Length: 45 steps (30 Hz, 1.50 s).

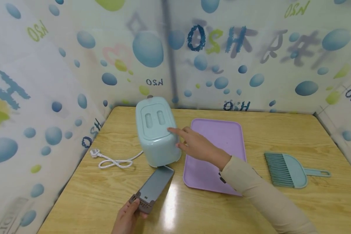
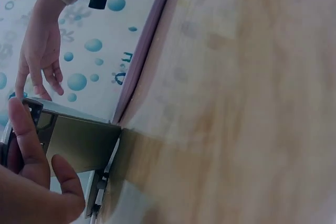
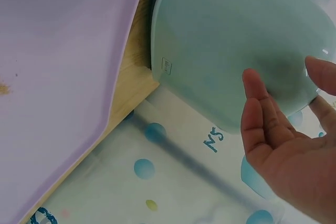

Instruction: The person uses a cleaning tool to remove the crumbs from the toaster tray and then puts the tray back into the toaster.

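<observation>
A mint-green toaster (image 1: 161,149) with a lid over its top stands at the back left of the table. My left hand (image 1: 128,214) grips the dark brown end of a grey crumb tray (image 1: 155,186), thumb on top. The crumb tray's far end lies at the foot of the toaster; whether it reaches inside I cannot tell. With its index finger extended, my right hand (image 1: 200,144) touches the toaster's top edge. In the right wrist view, its other fingers (image 3: 254,124) are loosely bent beside the toaster's side wall.
Right of the toaster lies a purple tray (image 1: 213,182), with a small brown patch of crumbs (image 3: 4,88) on it. A green hand brush (image 1: 292,170) rests further right. The toaster's white cord and plug (image 1: 95,153) lie to the left. Patterned curtains (image 1: 193,81) surround the table.
</observation>
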Each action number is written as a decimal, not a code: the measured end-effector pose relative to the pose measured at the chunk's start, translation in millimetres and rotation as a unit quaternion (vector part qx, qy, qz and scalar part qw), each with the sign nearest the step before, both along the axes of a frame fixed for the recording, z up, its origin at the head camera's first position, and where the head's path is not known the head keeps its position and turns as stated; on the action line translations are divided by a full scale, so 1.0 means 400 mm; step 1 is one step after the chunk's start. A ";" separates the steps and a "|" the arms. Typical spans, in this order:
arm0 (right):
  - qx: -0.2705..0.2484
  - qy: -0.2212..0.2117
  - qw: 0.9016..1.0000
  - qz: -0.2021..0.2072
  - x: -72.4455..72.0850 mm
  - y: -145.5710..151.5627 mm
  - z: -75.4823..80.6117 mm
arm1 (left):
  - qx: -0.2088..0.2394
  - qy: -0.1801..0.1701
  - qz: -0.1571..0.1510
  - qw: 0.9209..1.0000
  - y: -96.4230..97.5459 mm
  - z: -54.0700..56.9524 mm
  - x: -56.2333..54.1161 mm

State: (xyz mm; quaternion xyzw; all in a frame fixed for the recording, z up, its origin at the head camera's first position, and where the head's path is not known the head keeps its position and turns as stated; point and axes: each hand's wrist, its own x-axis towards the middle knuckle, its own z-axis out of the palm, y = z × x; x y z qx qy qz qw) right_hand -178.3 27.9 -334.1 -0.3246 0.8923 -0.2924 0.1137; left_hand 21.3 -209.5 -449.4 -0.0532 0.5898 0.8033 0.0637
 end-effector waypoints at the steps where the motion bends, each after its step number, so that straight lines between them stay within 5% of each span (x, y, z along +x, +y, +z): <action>1: -0.005 -0.002 1.000 0.002 -0.001 0.000 -0.002 | -0.003 -0.019 0.001 1.000 0.001 0.000 0.001; 7: -0.006 0.018 1.000 0.003 -0.005 0.002 -0.010 | -0.050 -0.158 0.015 0.986 0.020 0.005 -0.005; 11: -0.007 0.025 1.000 0.004 -0.006 0.002 -0.013 | -0.015 -0.179 -0.005 0.984 0.029 -0.004 -0.006; 16: -0.030 0.001 1.000 0.007 -0.007 0.000 -0.014 | 0.101 -0.184 -0.035 0.977 0.048 -0.019 0.002; 20: -0.041 0.009 0.999 0.019 -0.009 0.001 -0.014 | 0.194 -0.184 -0.077 0.961 0.062 -0.028 0.008; 23: -0.041 0.021 0.999 0.028 -0.010 0.001 -0.018 | 0.223 -0.190 -0.088 0.952 0.072 -0.028 0.010; 34: -0.037 0.020 0.999 0.034 -0.012 -0.001 -0.024 | 0.208 -0.207 -0.087 0.952 0.125 -0.031 0.001; 41: -0.031 0.012 0.999 0.030 -0.012 0.001 -0.020 | 0.164 -0.197 -0.091 0.962 0.147 -0.030 -0.008; 45: -0.029 0.000 0.999 0.025 -0.012 0.002 -0.020 | 0.140 -0.229 -0.100 0.958 0.153 -0.018 -0.015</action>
